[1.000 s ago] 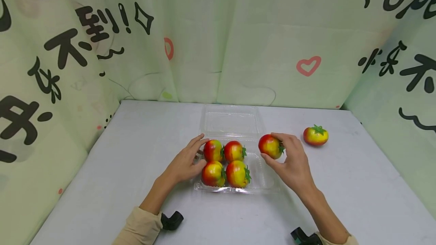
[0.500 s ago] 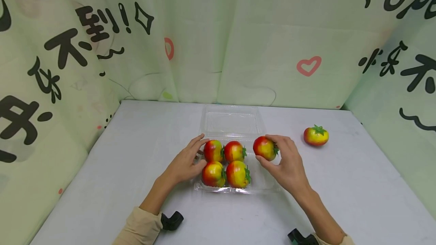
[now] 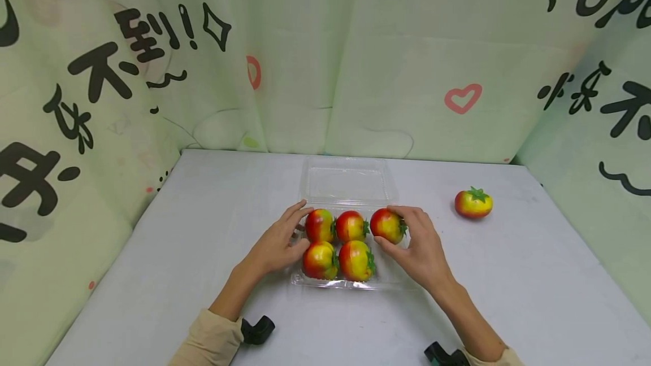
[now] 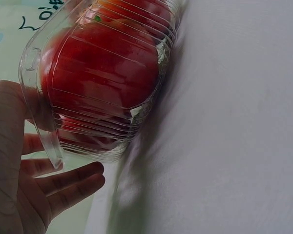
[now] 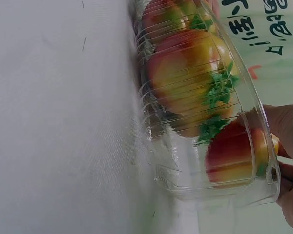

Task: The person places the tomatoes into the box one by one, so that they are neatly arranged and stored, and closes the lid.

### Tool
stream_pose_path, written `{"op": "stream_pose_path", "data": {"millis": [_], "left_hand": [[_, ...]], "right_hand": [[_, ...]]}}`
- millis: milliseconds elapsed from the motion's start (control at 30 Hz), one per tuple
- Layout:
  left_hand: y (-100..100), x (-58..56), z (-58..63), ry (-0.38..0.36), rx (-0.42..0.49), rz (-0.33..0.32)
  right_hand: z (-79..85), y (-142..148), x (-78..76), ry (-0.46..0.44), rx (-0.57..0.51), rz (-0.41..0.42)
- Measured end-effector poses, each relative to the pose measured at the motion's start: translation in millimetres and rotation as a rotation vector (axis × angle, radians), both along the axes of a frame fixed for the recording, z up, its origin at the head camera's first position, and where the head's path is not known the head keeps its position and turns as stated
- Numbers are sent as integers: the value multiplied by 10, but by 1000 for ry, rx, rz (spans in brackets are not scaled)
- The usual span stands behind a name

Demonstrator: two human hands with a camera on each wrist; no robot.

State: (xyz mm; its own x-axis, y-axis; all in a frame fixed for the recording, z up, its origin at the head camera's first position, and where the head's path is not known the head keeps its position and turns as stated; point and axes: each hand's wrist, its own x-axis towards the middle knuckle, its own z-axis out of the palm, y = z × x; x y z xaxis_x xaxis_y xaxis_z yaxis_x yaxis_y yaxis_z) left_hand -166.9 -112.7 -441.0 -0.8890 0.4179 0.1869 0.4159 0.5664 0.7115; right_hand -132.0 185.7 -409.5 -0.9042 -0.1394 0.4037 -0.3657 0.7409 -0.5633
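Observation:
A clear plastic box (image 3: 330, 283) lies open on the table, holding several red-and-yellow tomatoes with green leafy tops. My right hand (image 3: 414, 247) holds a tomato (image 3: 385, 225) between thumb and fingers at the back right of the box. In the right wrist view that tomato (image 5: 234, 156) shows through the clear wall, near the rim. My left hand (image 3: 277, 242) rests at the box's left edge, thumb over the rim. Its other fingers (image 4: 73, 180) lie spread and loose outside the box in the left wrist view. Another tomato (image 3: 473, 203) sits alone on the table, back right.
The box's clear lid (image 3: 347, 181) is folded back flat behind it. A white table (image 3: 203, 208) carries everything. Green printed curtains (image 3: 386, 72) stand behind and on both sides of it.
My right hand has moved left and slightly down with its tomato, bringing it beside the back-row tomatoes. My left hand has stayed at the box's left edge.

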Motion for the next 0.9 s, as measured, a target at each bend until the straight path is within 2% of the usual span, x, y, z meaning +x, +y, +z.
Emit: {"op": "stream_pose_path", "data": {"millis": [600,900], "left_hand": [[3,0,-3,-3,-2,-1],[7,10,9,-9,6,3]], "right_hand": [[-122,34,-77,-95,30,5],[-103,52,-89,-115,25,-9]]}}
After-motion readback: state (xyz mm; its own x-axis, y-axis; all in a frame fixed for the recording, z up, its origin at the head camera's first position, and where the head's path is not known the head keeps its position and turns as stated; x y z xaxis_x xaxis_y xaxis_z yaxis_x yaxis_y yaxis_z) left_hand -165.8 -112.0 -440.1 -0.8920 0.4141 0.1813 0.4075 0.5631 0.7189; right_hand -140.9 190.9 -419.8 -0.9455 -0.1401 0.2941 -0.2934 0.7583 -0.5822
